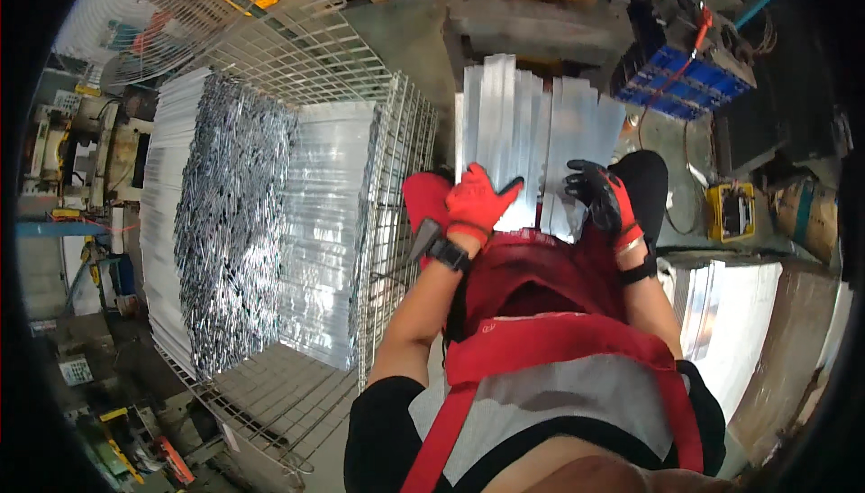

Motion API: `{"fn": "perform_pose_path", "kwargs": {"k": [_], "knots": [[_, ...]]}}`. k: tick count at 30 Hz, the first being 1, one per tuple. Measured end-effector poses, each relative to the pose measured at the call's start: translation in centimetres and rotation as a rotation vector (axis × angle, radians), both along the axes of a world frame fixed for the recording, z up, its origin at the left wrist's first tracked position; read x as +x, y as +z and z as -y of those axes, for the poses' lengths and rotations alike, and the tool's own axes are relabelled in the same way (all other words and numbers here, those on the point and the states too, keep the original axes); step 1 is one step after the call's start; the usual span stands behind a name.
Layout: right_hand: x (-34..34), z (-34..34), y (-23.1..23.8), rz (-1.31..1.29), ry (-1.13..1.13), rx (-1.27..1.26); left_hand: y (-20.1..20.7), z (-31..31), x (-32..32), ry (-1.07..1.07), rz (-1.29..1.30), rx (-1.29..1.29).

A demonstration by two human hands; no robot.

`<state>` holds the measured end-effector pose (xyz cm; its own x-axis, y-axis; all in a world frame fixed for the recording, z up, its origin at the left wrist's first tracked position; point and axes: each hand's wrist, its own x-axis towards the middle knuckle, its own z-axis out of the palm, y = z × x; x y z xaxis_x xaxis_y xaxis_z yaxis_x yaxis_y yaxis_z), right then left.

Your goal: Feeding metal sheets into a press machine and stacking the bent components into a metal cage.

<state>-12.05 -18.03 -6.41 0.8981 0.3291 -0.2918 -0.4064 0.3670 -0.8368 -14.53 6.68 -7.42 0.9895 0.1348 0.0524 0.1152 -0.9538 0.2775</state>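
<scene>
Long flat silvery metal strips (518, 123) lie side by side in front of me, their near ends reaching my lap. Several of them stick out farther than others at the far end. My left hand (479, 202), in a red glove with black fingertips, rests at the left of the strips' near ends, thumb stretched to the right over them. Its other fingers show only in part. On the right side my right hand (602, 197) is turned with its black palm side showing, fingers spread and pointing left. It is open beside the strips, holding nothing.
To my left a wire mesh cage (396, 141) holds a tall packed mass of metal strips (234, 223). A fan (149, 15) stands behind it. At far right are a blue crate (689, 83) and a yellow container (731, 211). A white stack (734, 313) stands near my right elbow.
</scene>
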Motion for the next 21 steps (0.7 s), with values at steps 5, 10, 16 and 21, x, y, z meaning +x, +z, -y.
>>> {"fn": "perform_pose_path", "kwargs": {"k": [5, 10, 16, 21], "knots": [[-1.6, -0.1, 0.1, 0.037, 0.001, -0.091, -2.0, -0.8, 0.5, -0.023, -0.085, -0.007], [-0.3, -1.1, -1.3, -0.151, 0.006, -0.126, 0.7, -2.0, 0.9, 0.071, 0.034, -0.025], [1.6, -5.8, -2.6, 0.076, 0.143, -0.604, -0.5, -4.5, 1.1, 0.24, -0.347, -0.316], [1.7, -9.2, -4.7, 0.404, 0.349, -1.294, -2.8, -5.0, 1.1, 0.29, -0.397, -0.507]]}}
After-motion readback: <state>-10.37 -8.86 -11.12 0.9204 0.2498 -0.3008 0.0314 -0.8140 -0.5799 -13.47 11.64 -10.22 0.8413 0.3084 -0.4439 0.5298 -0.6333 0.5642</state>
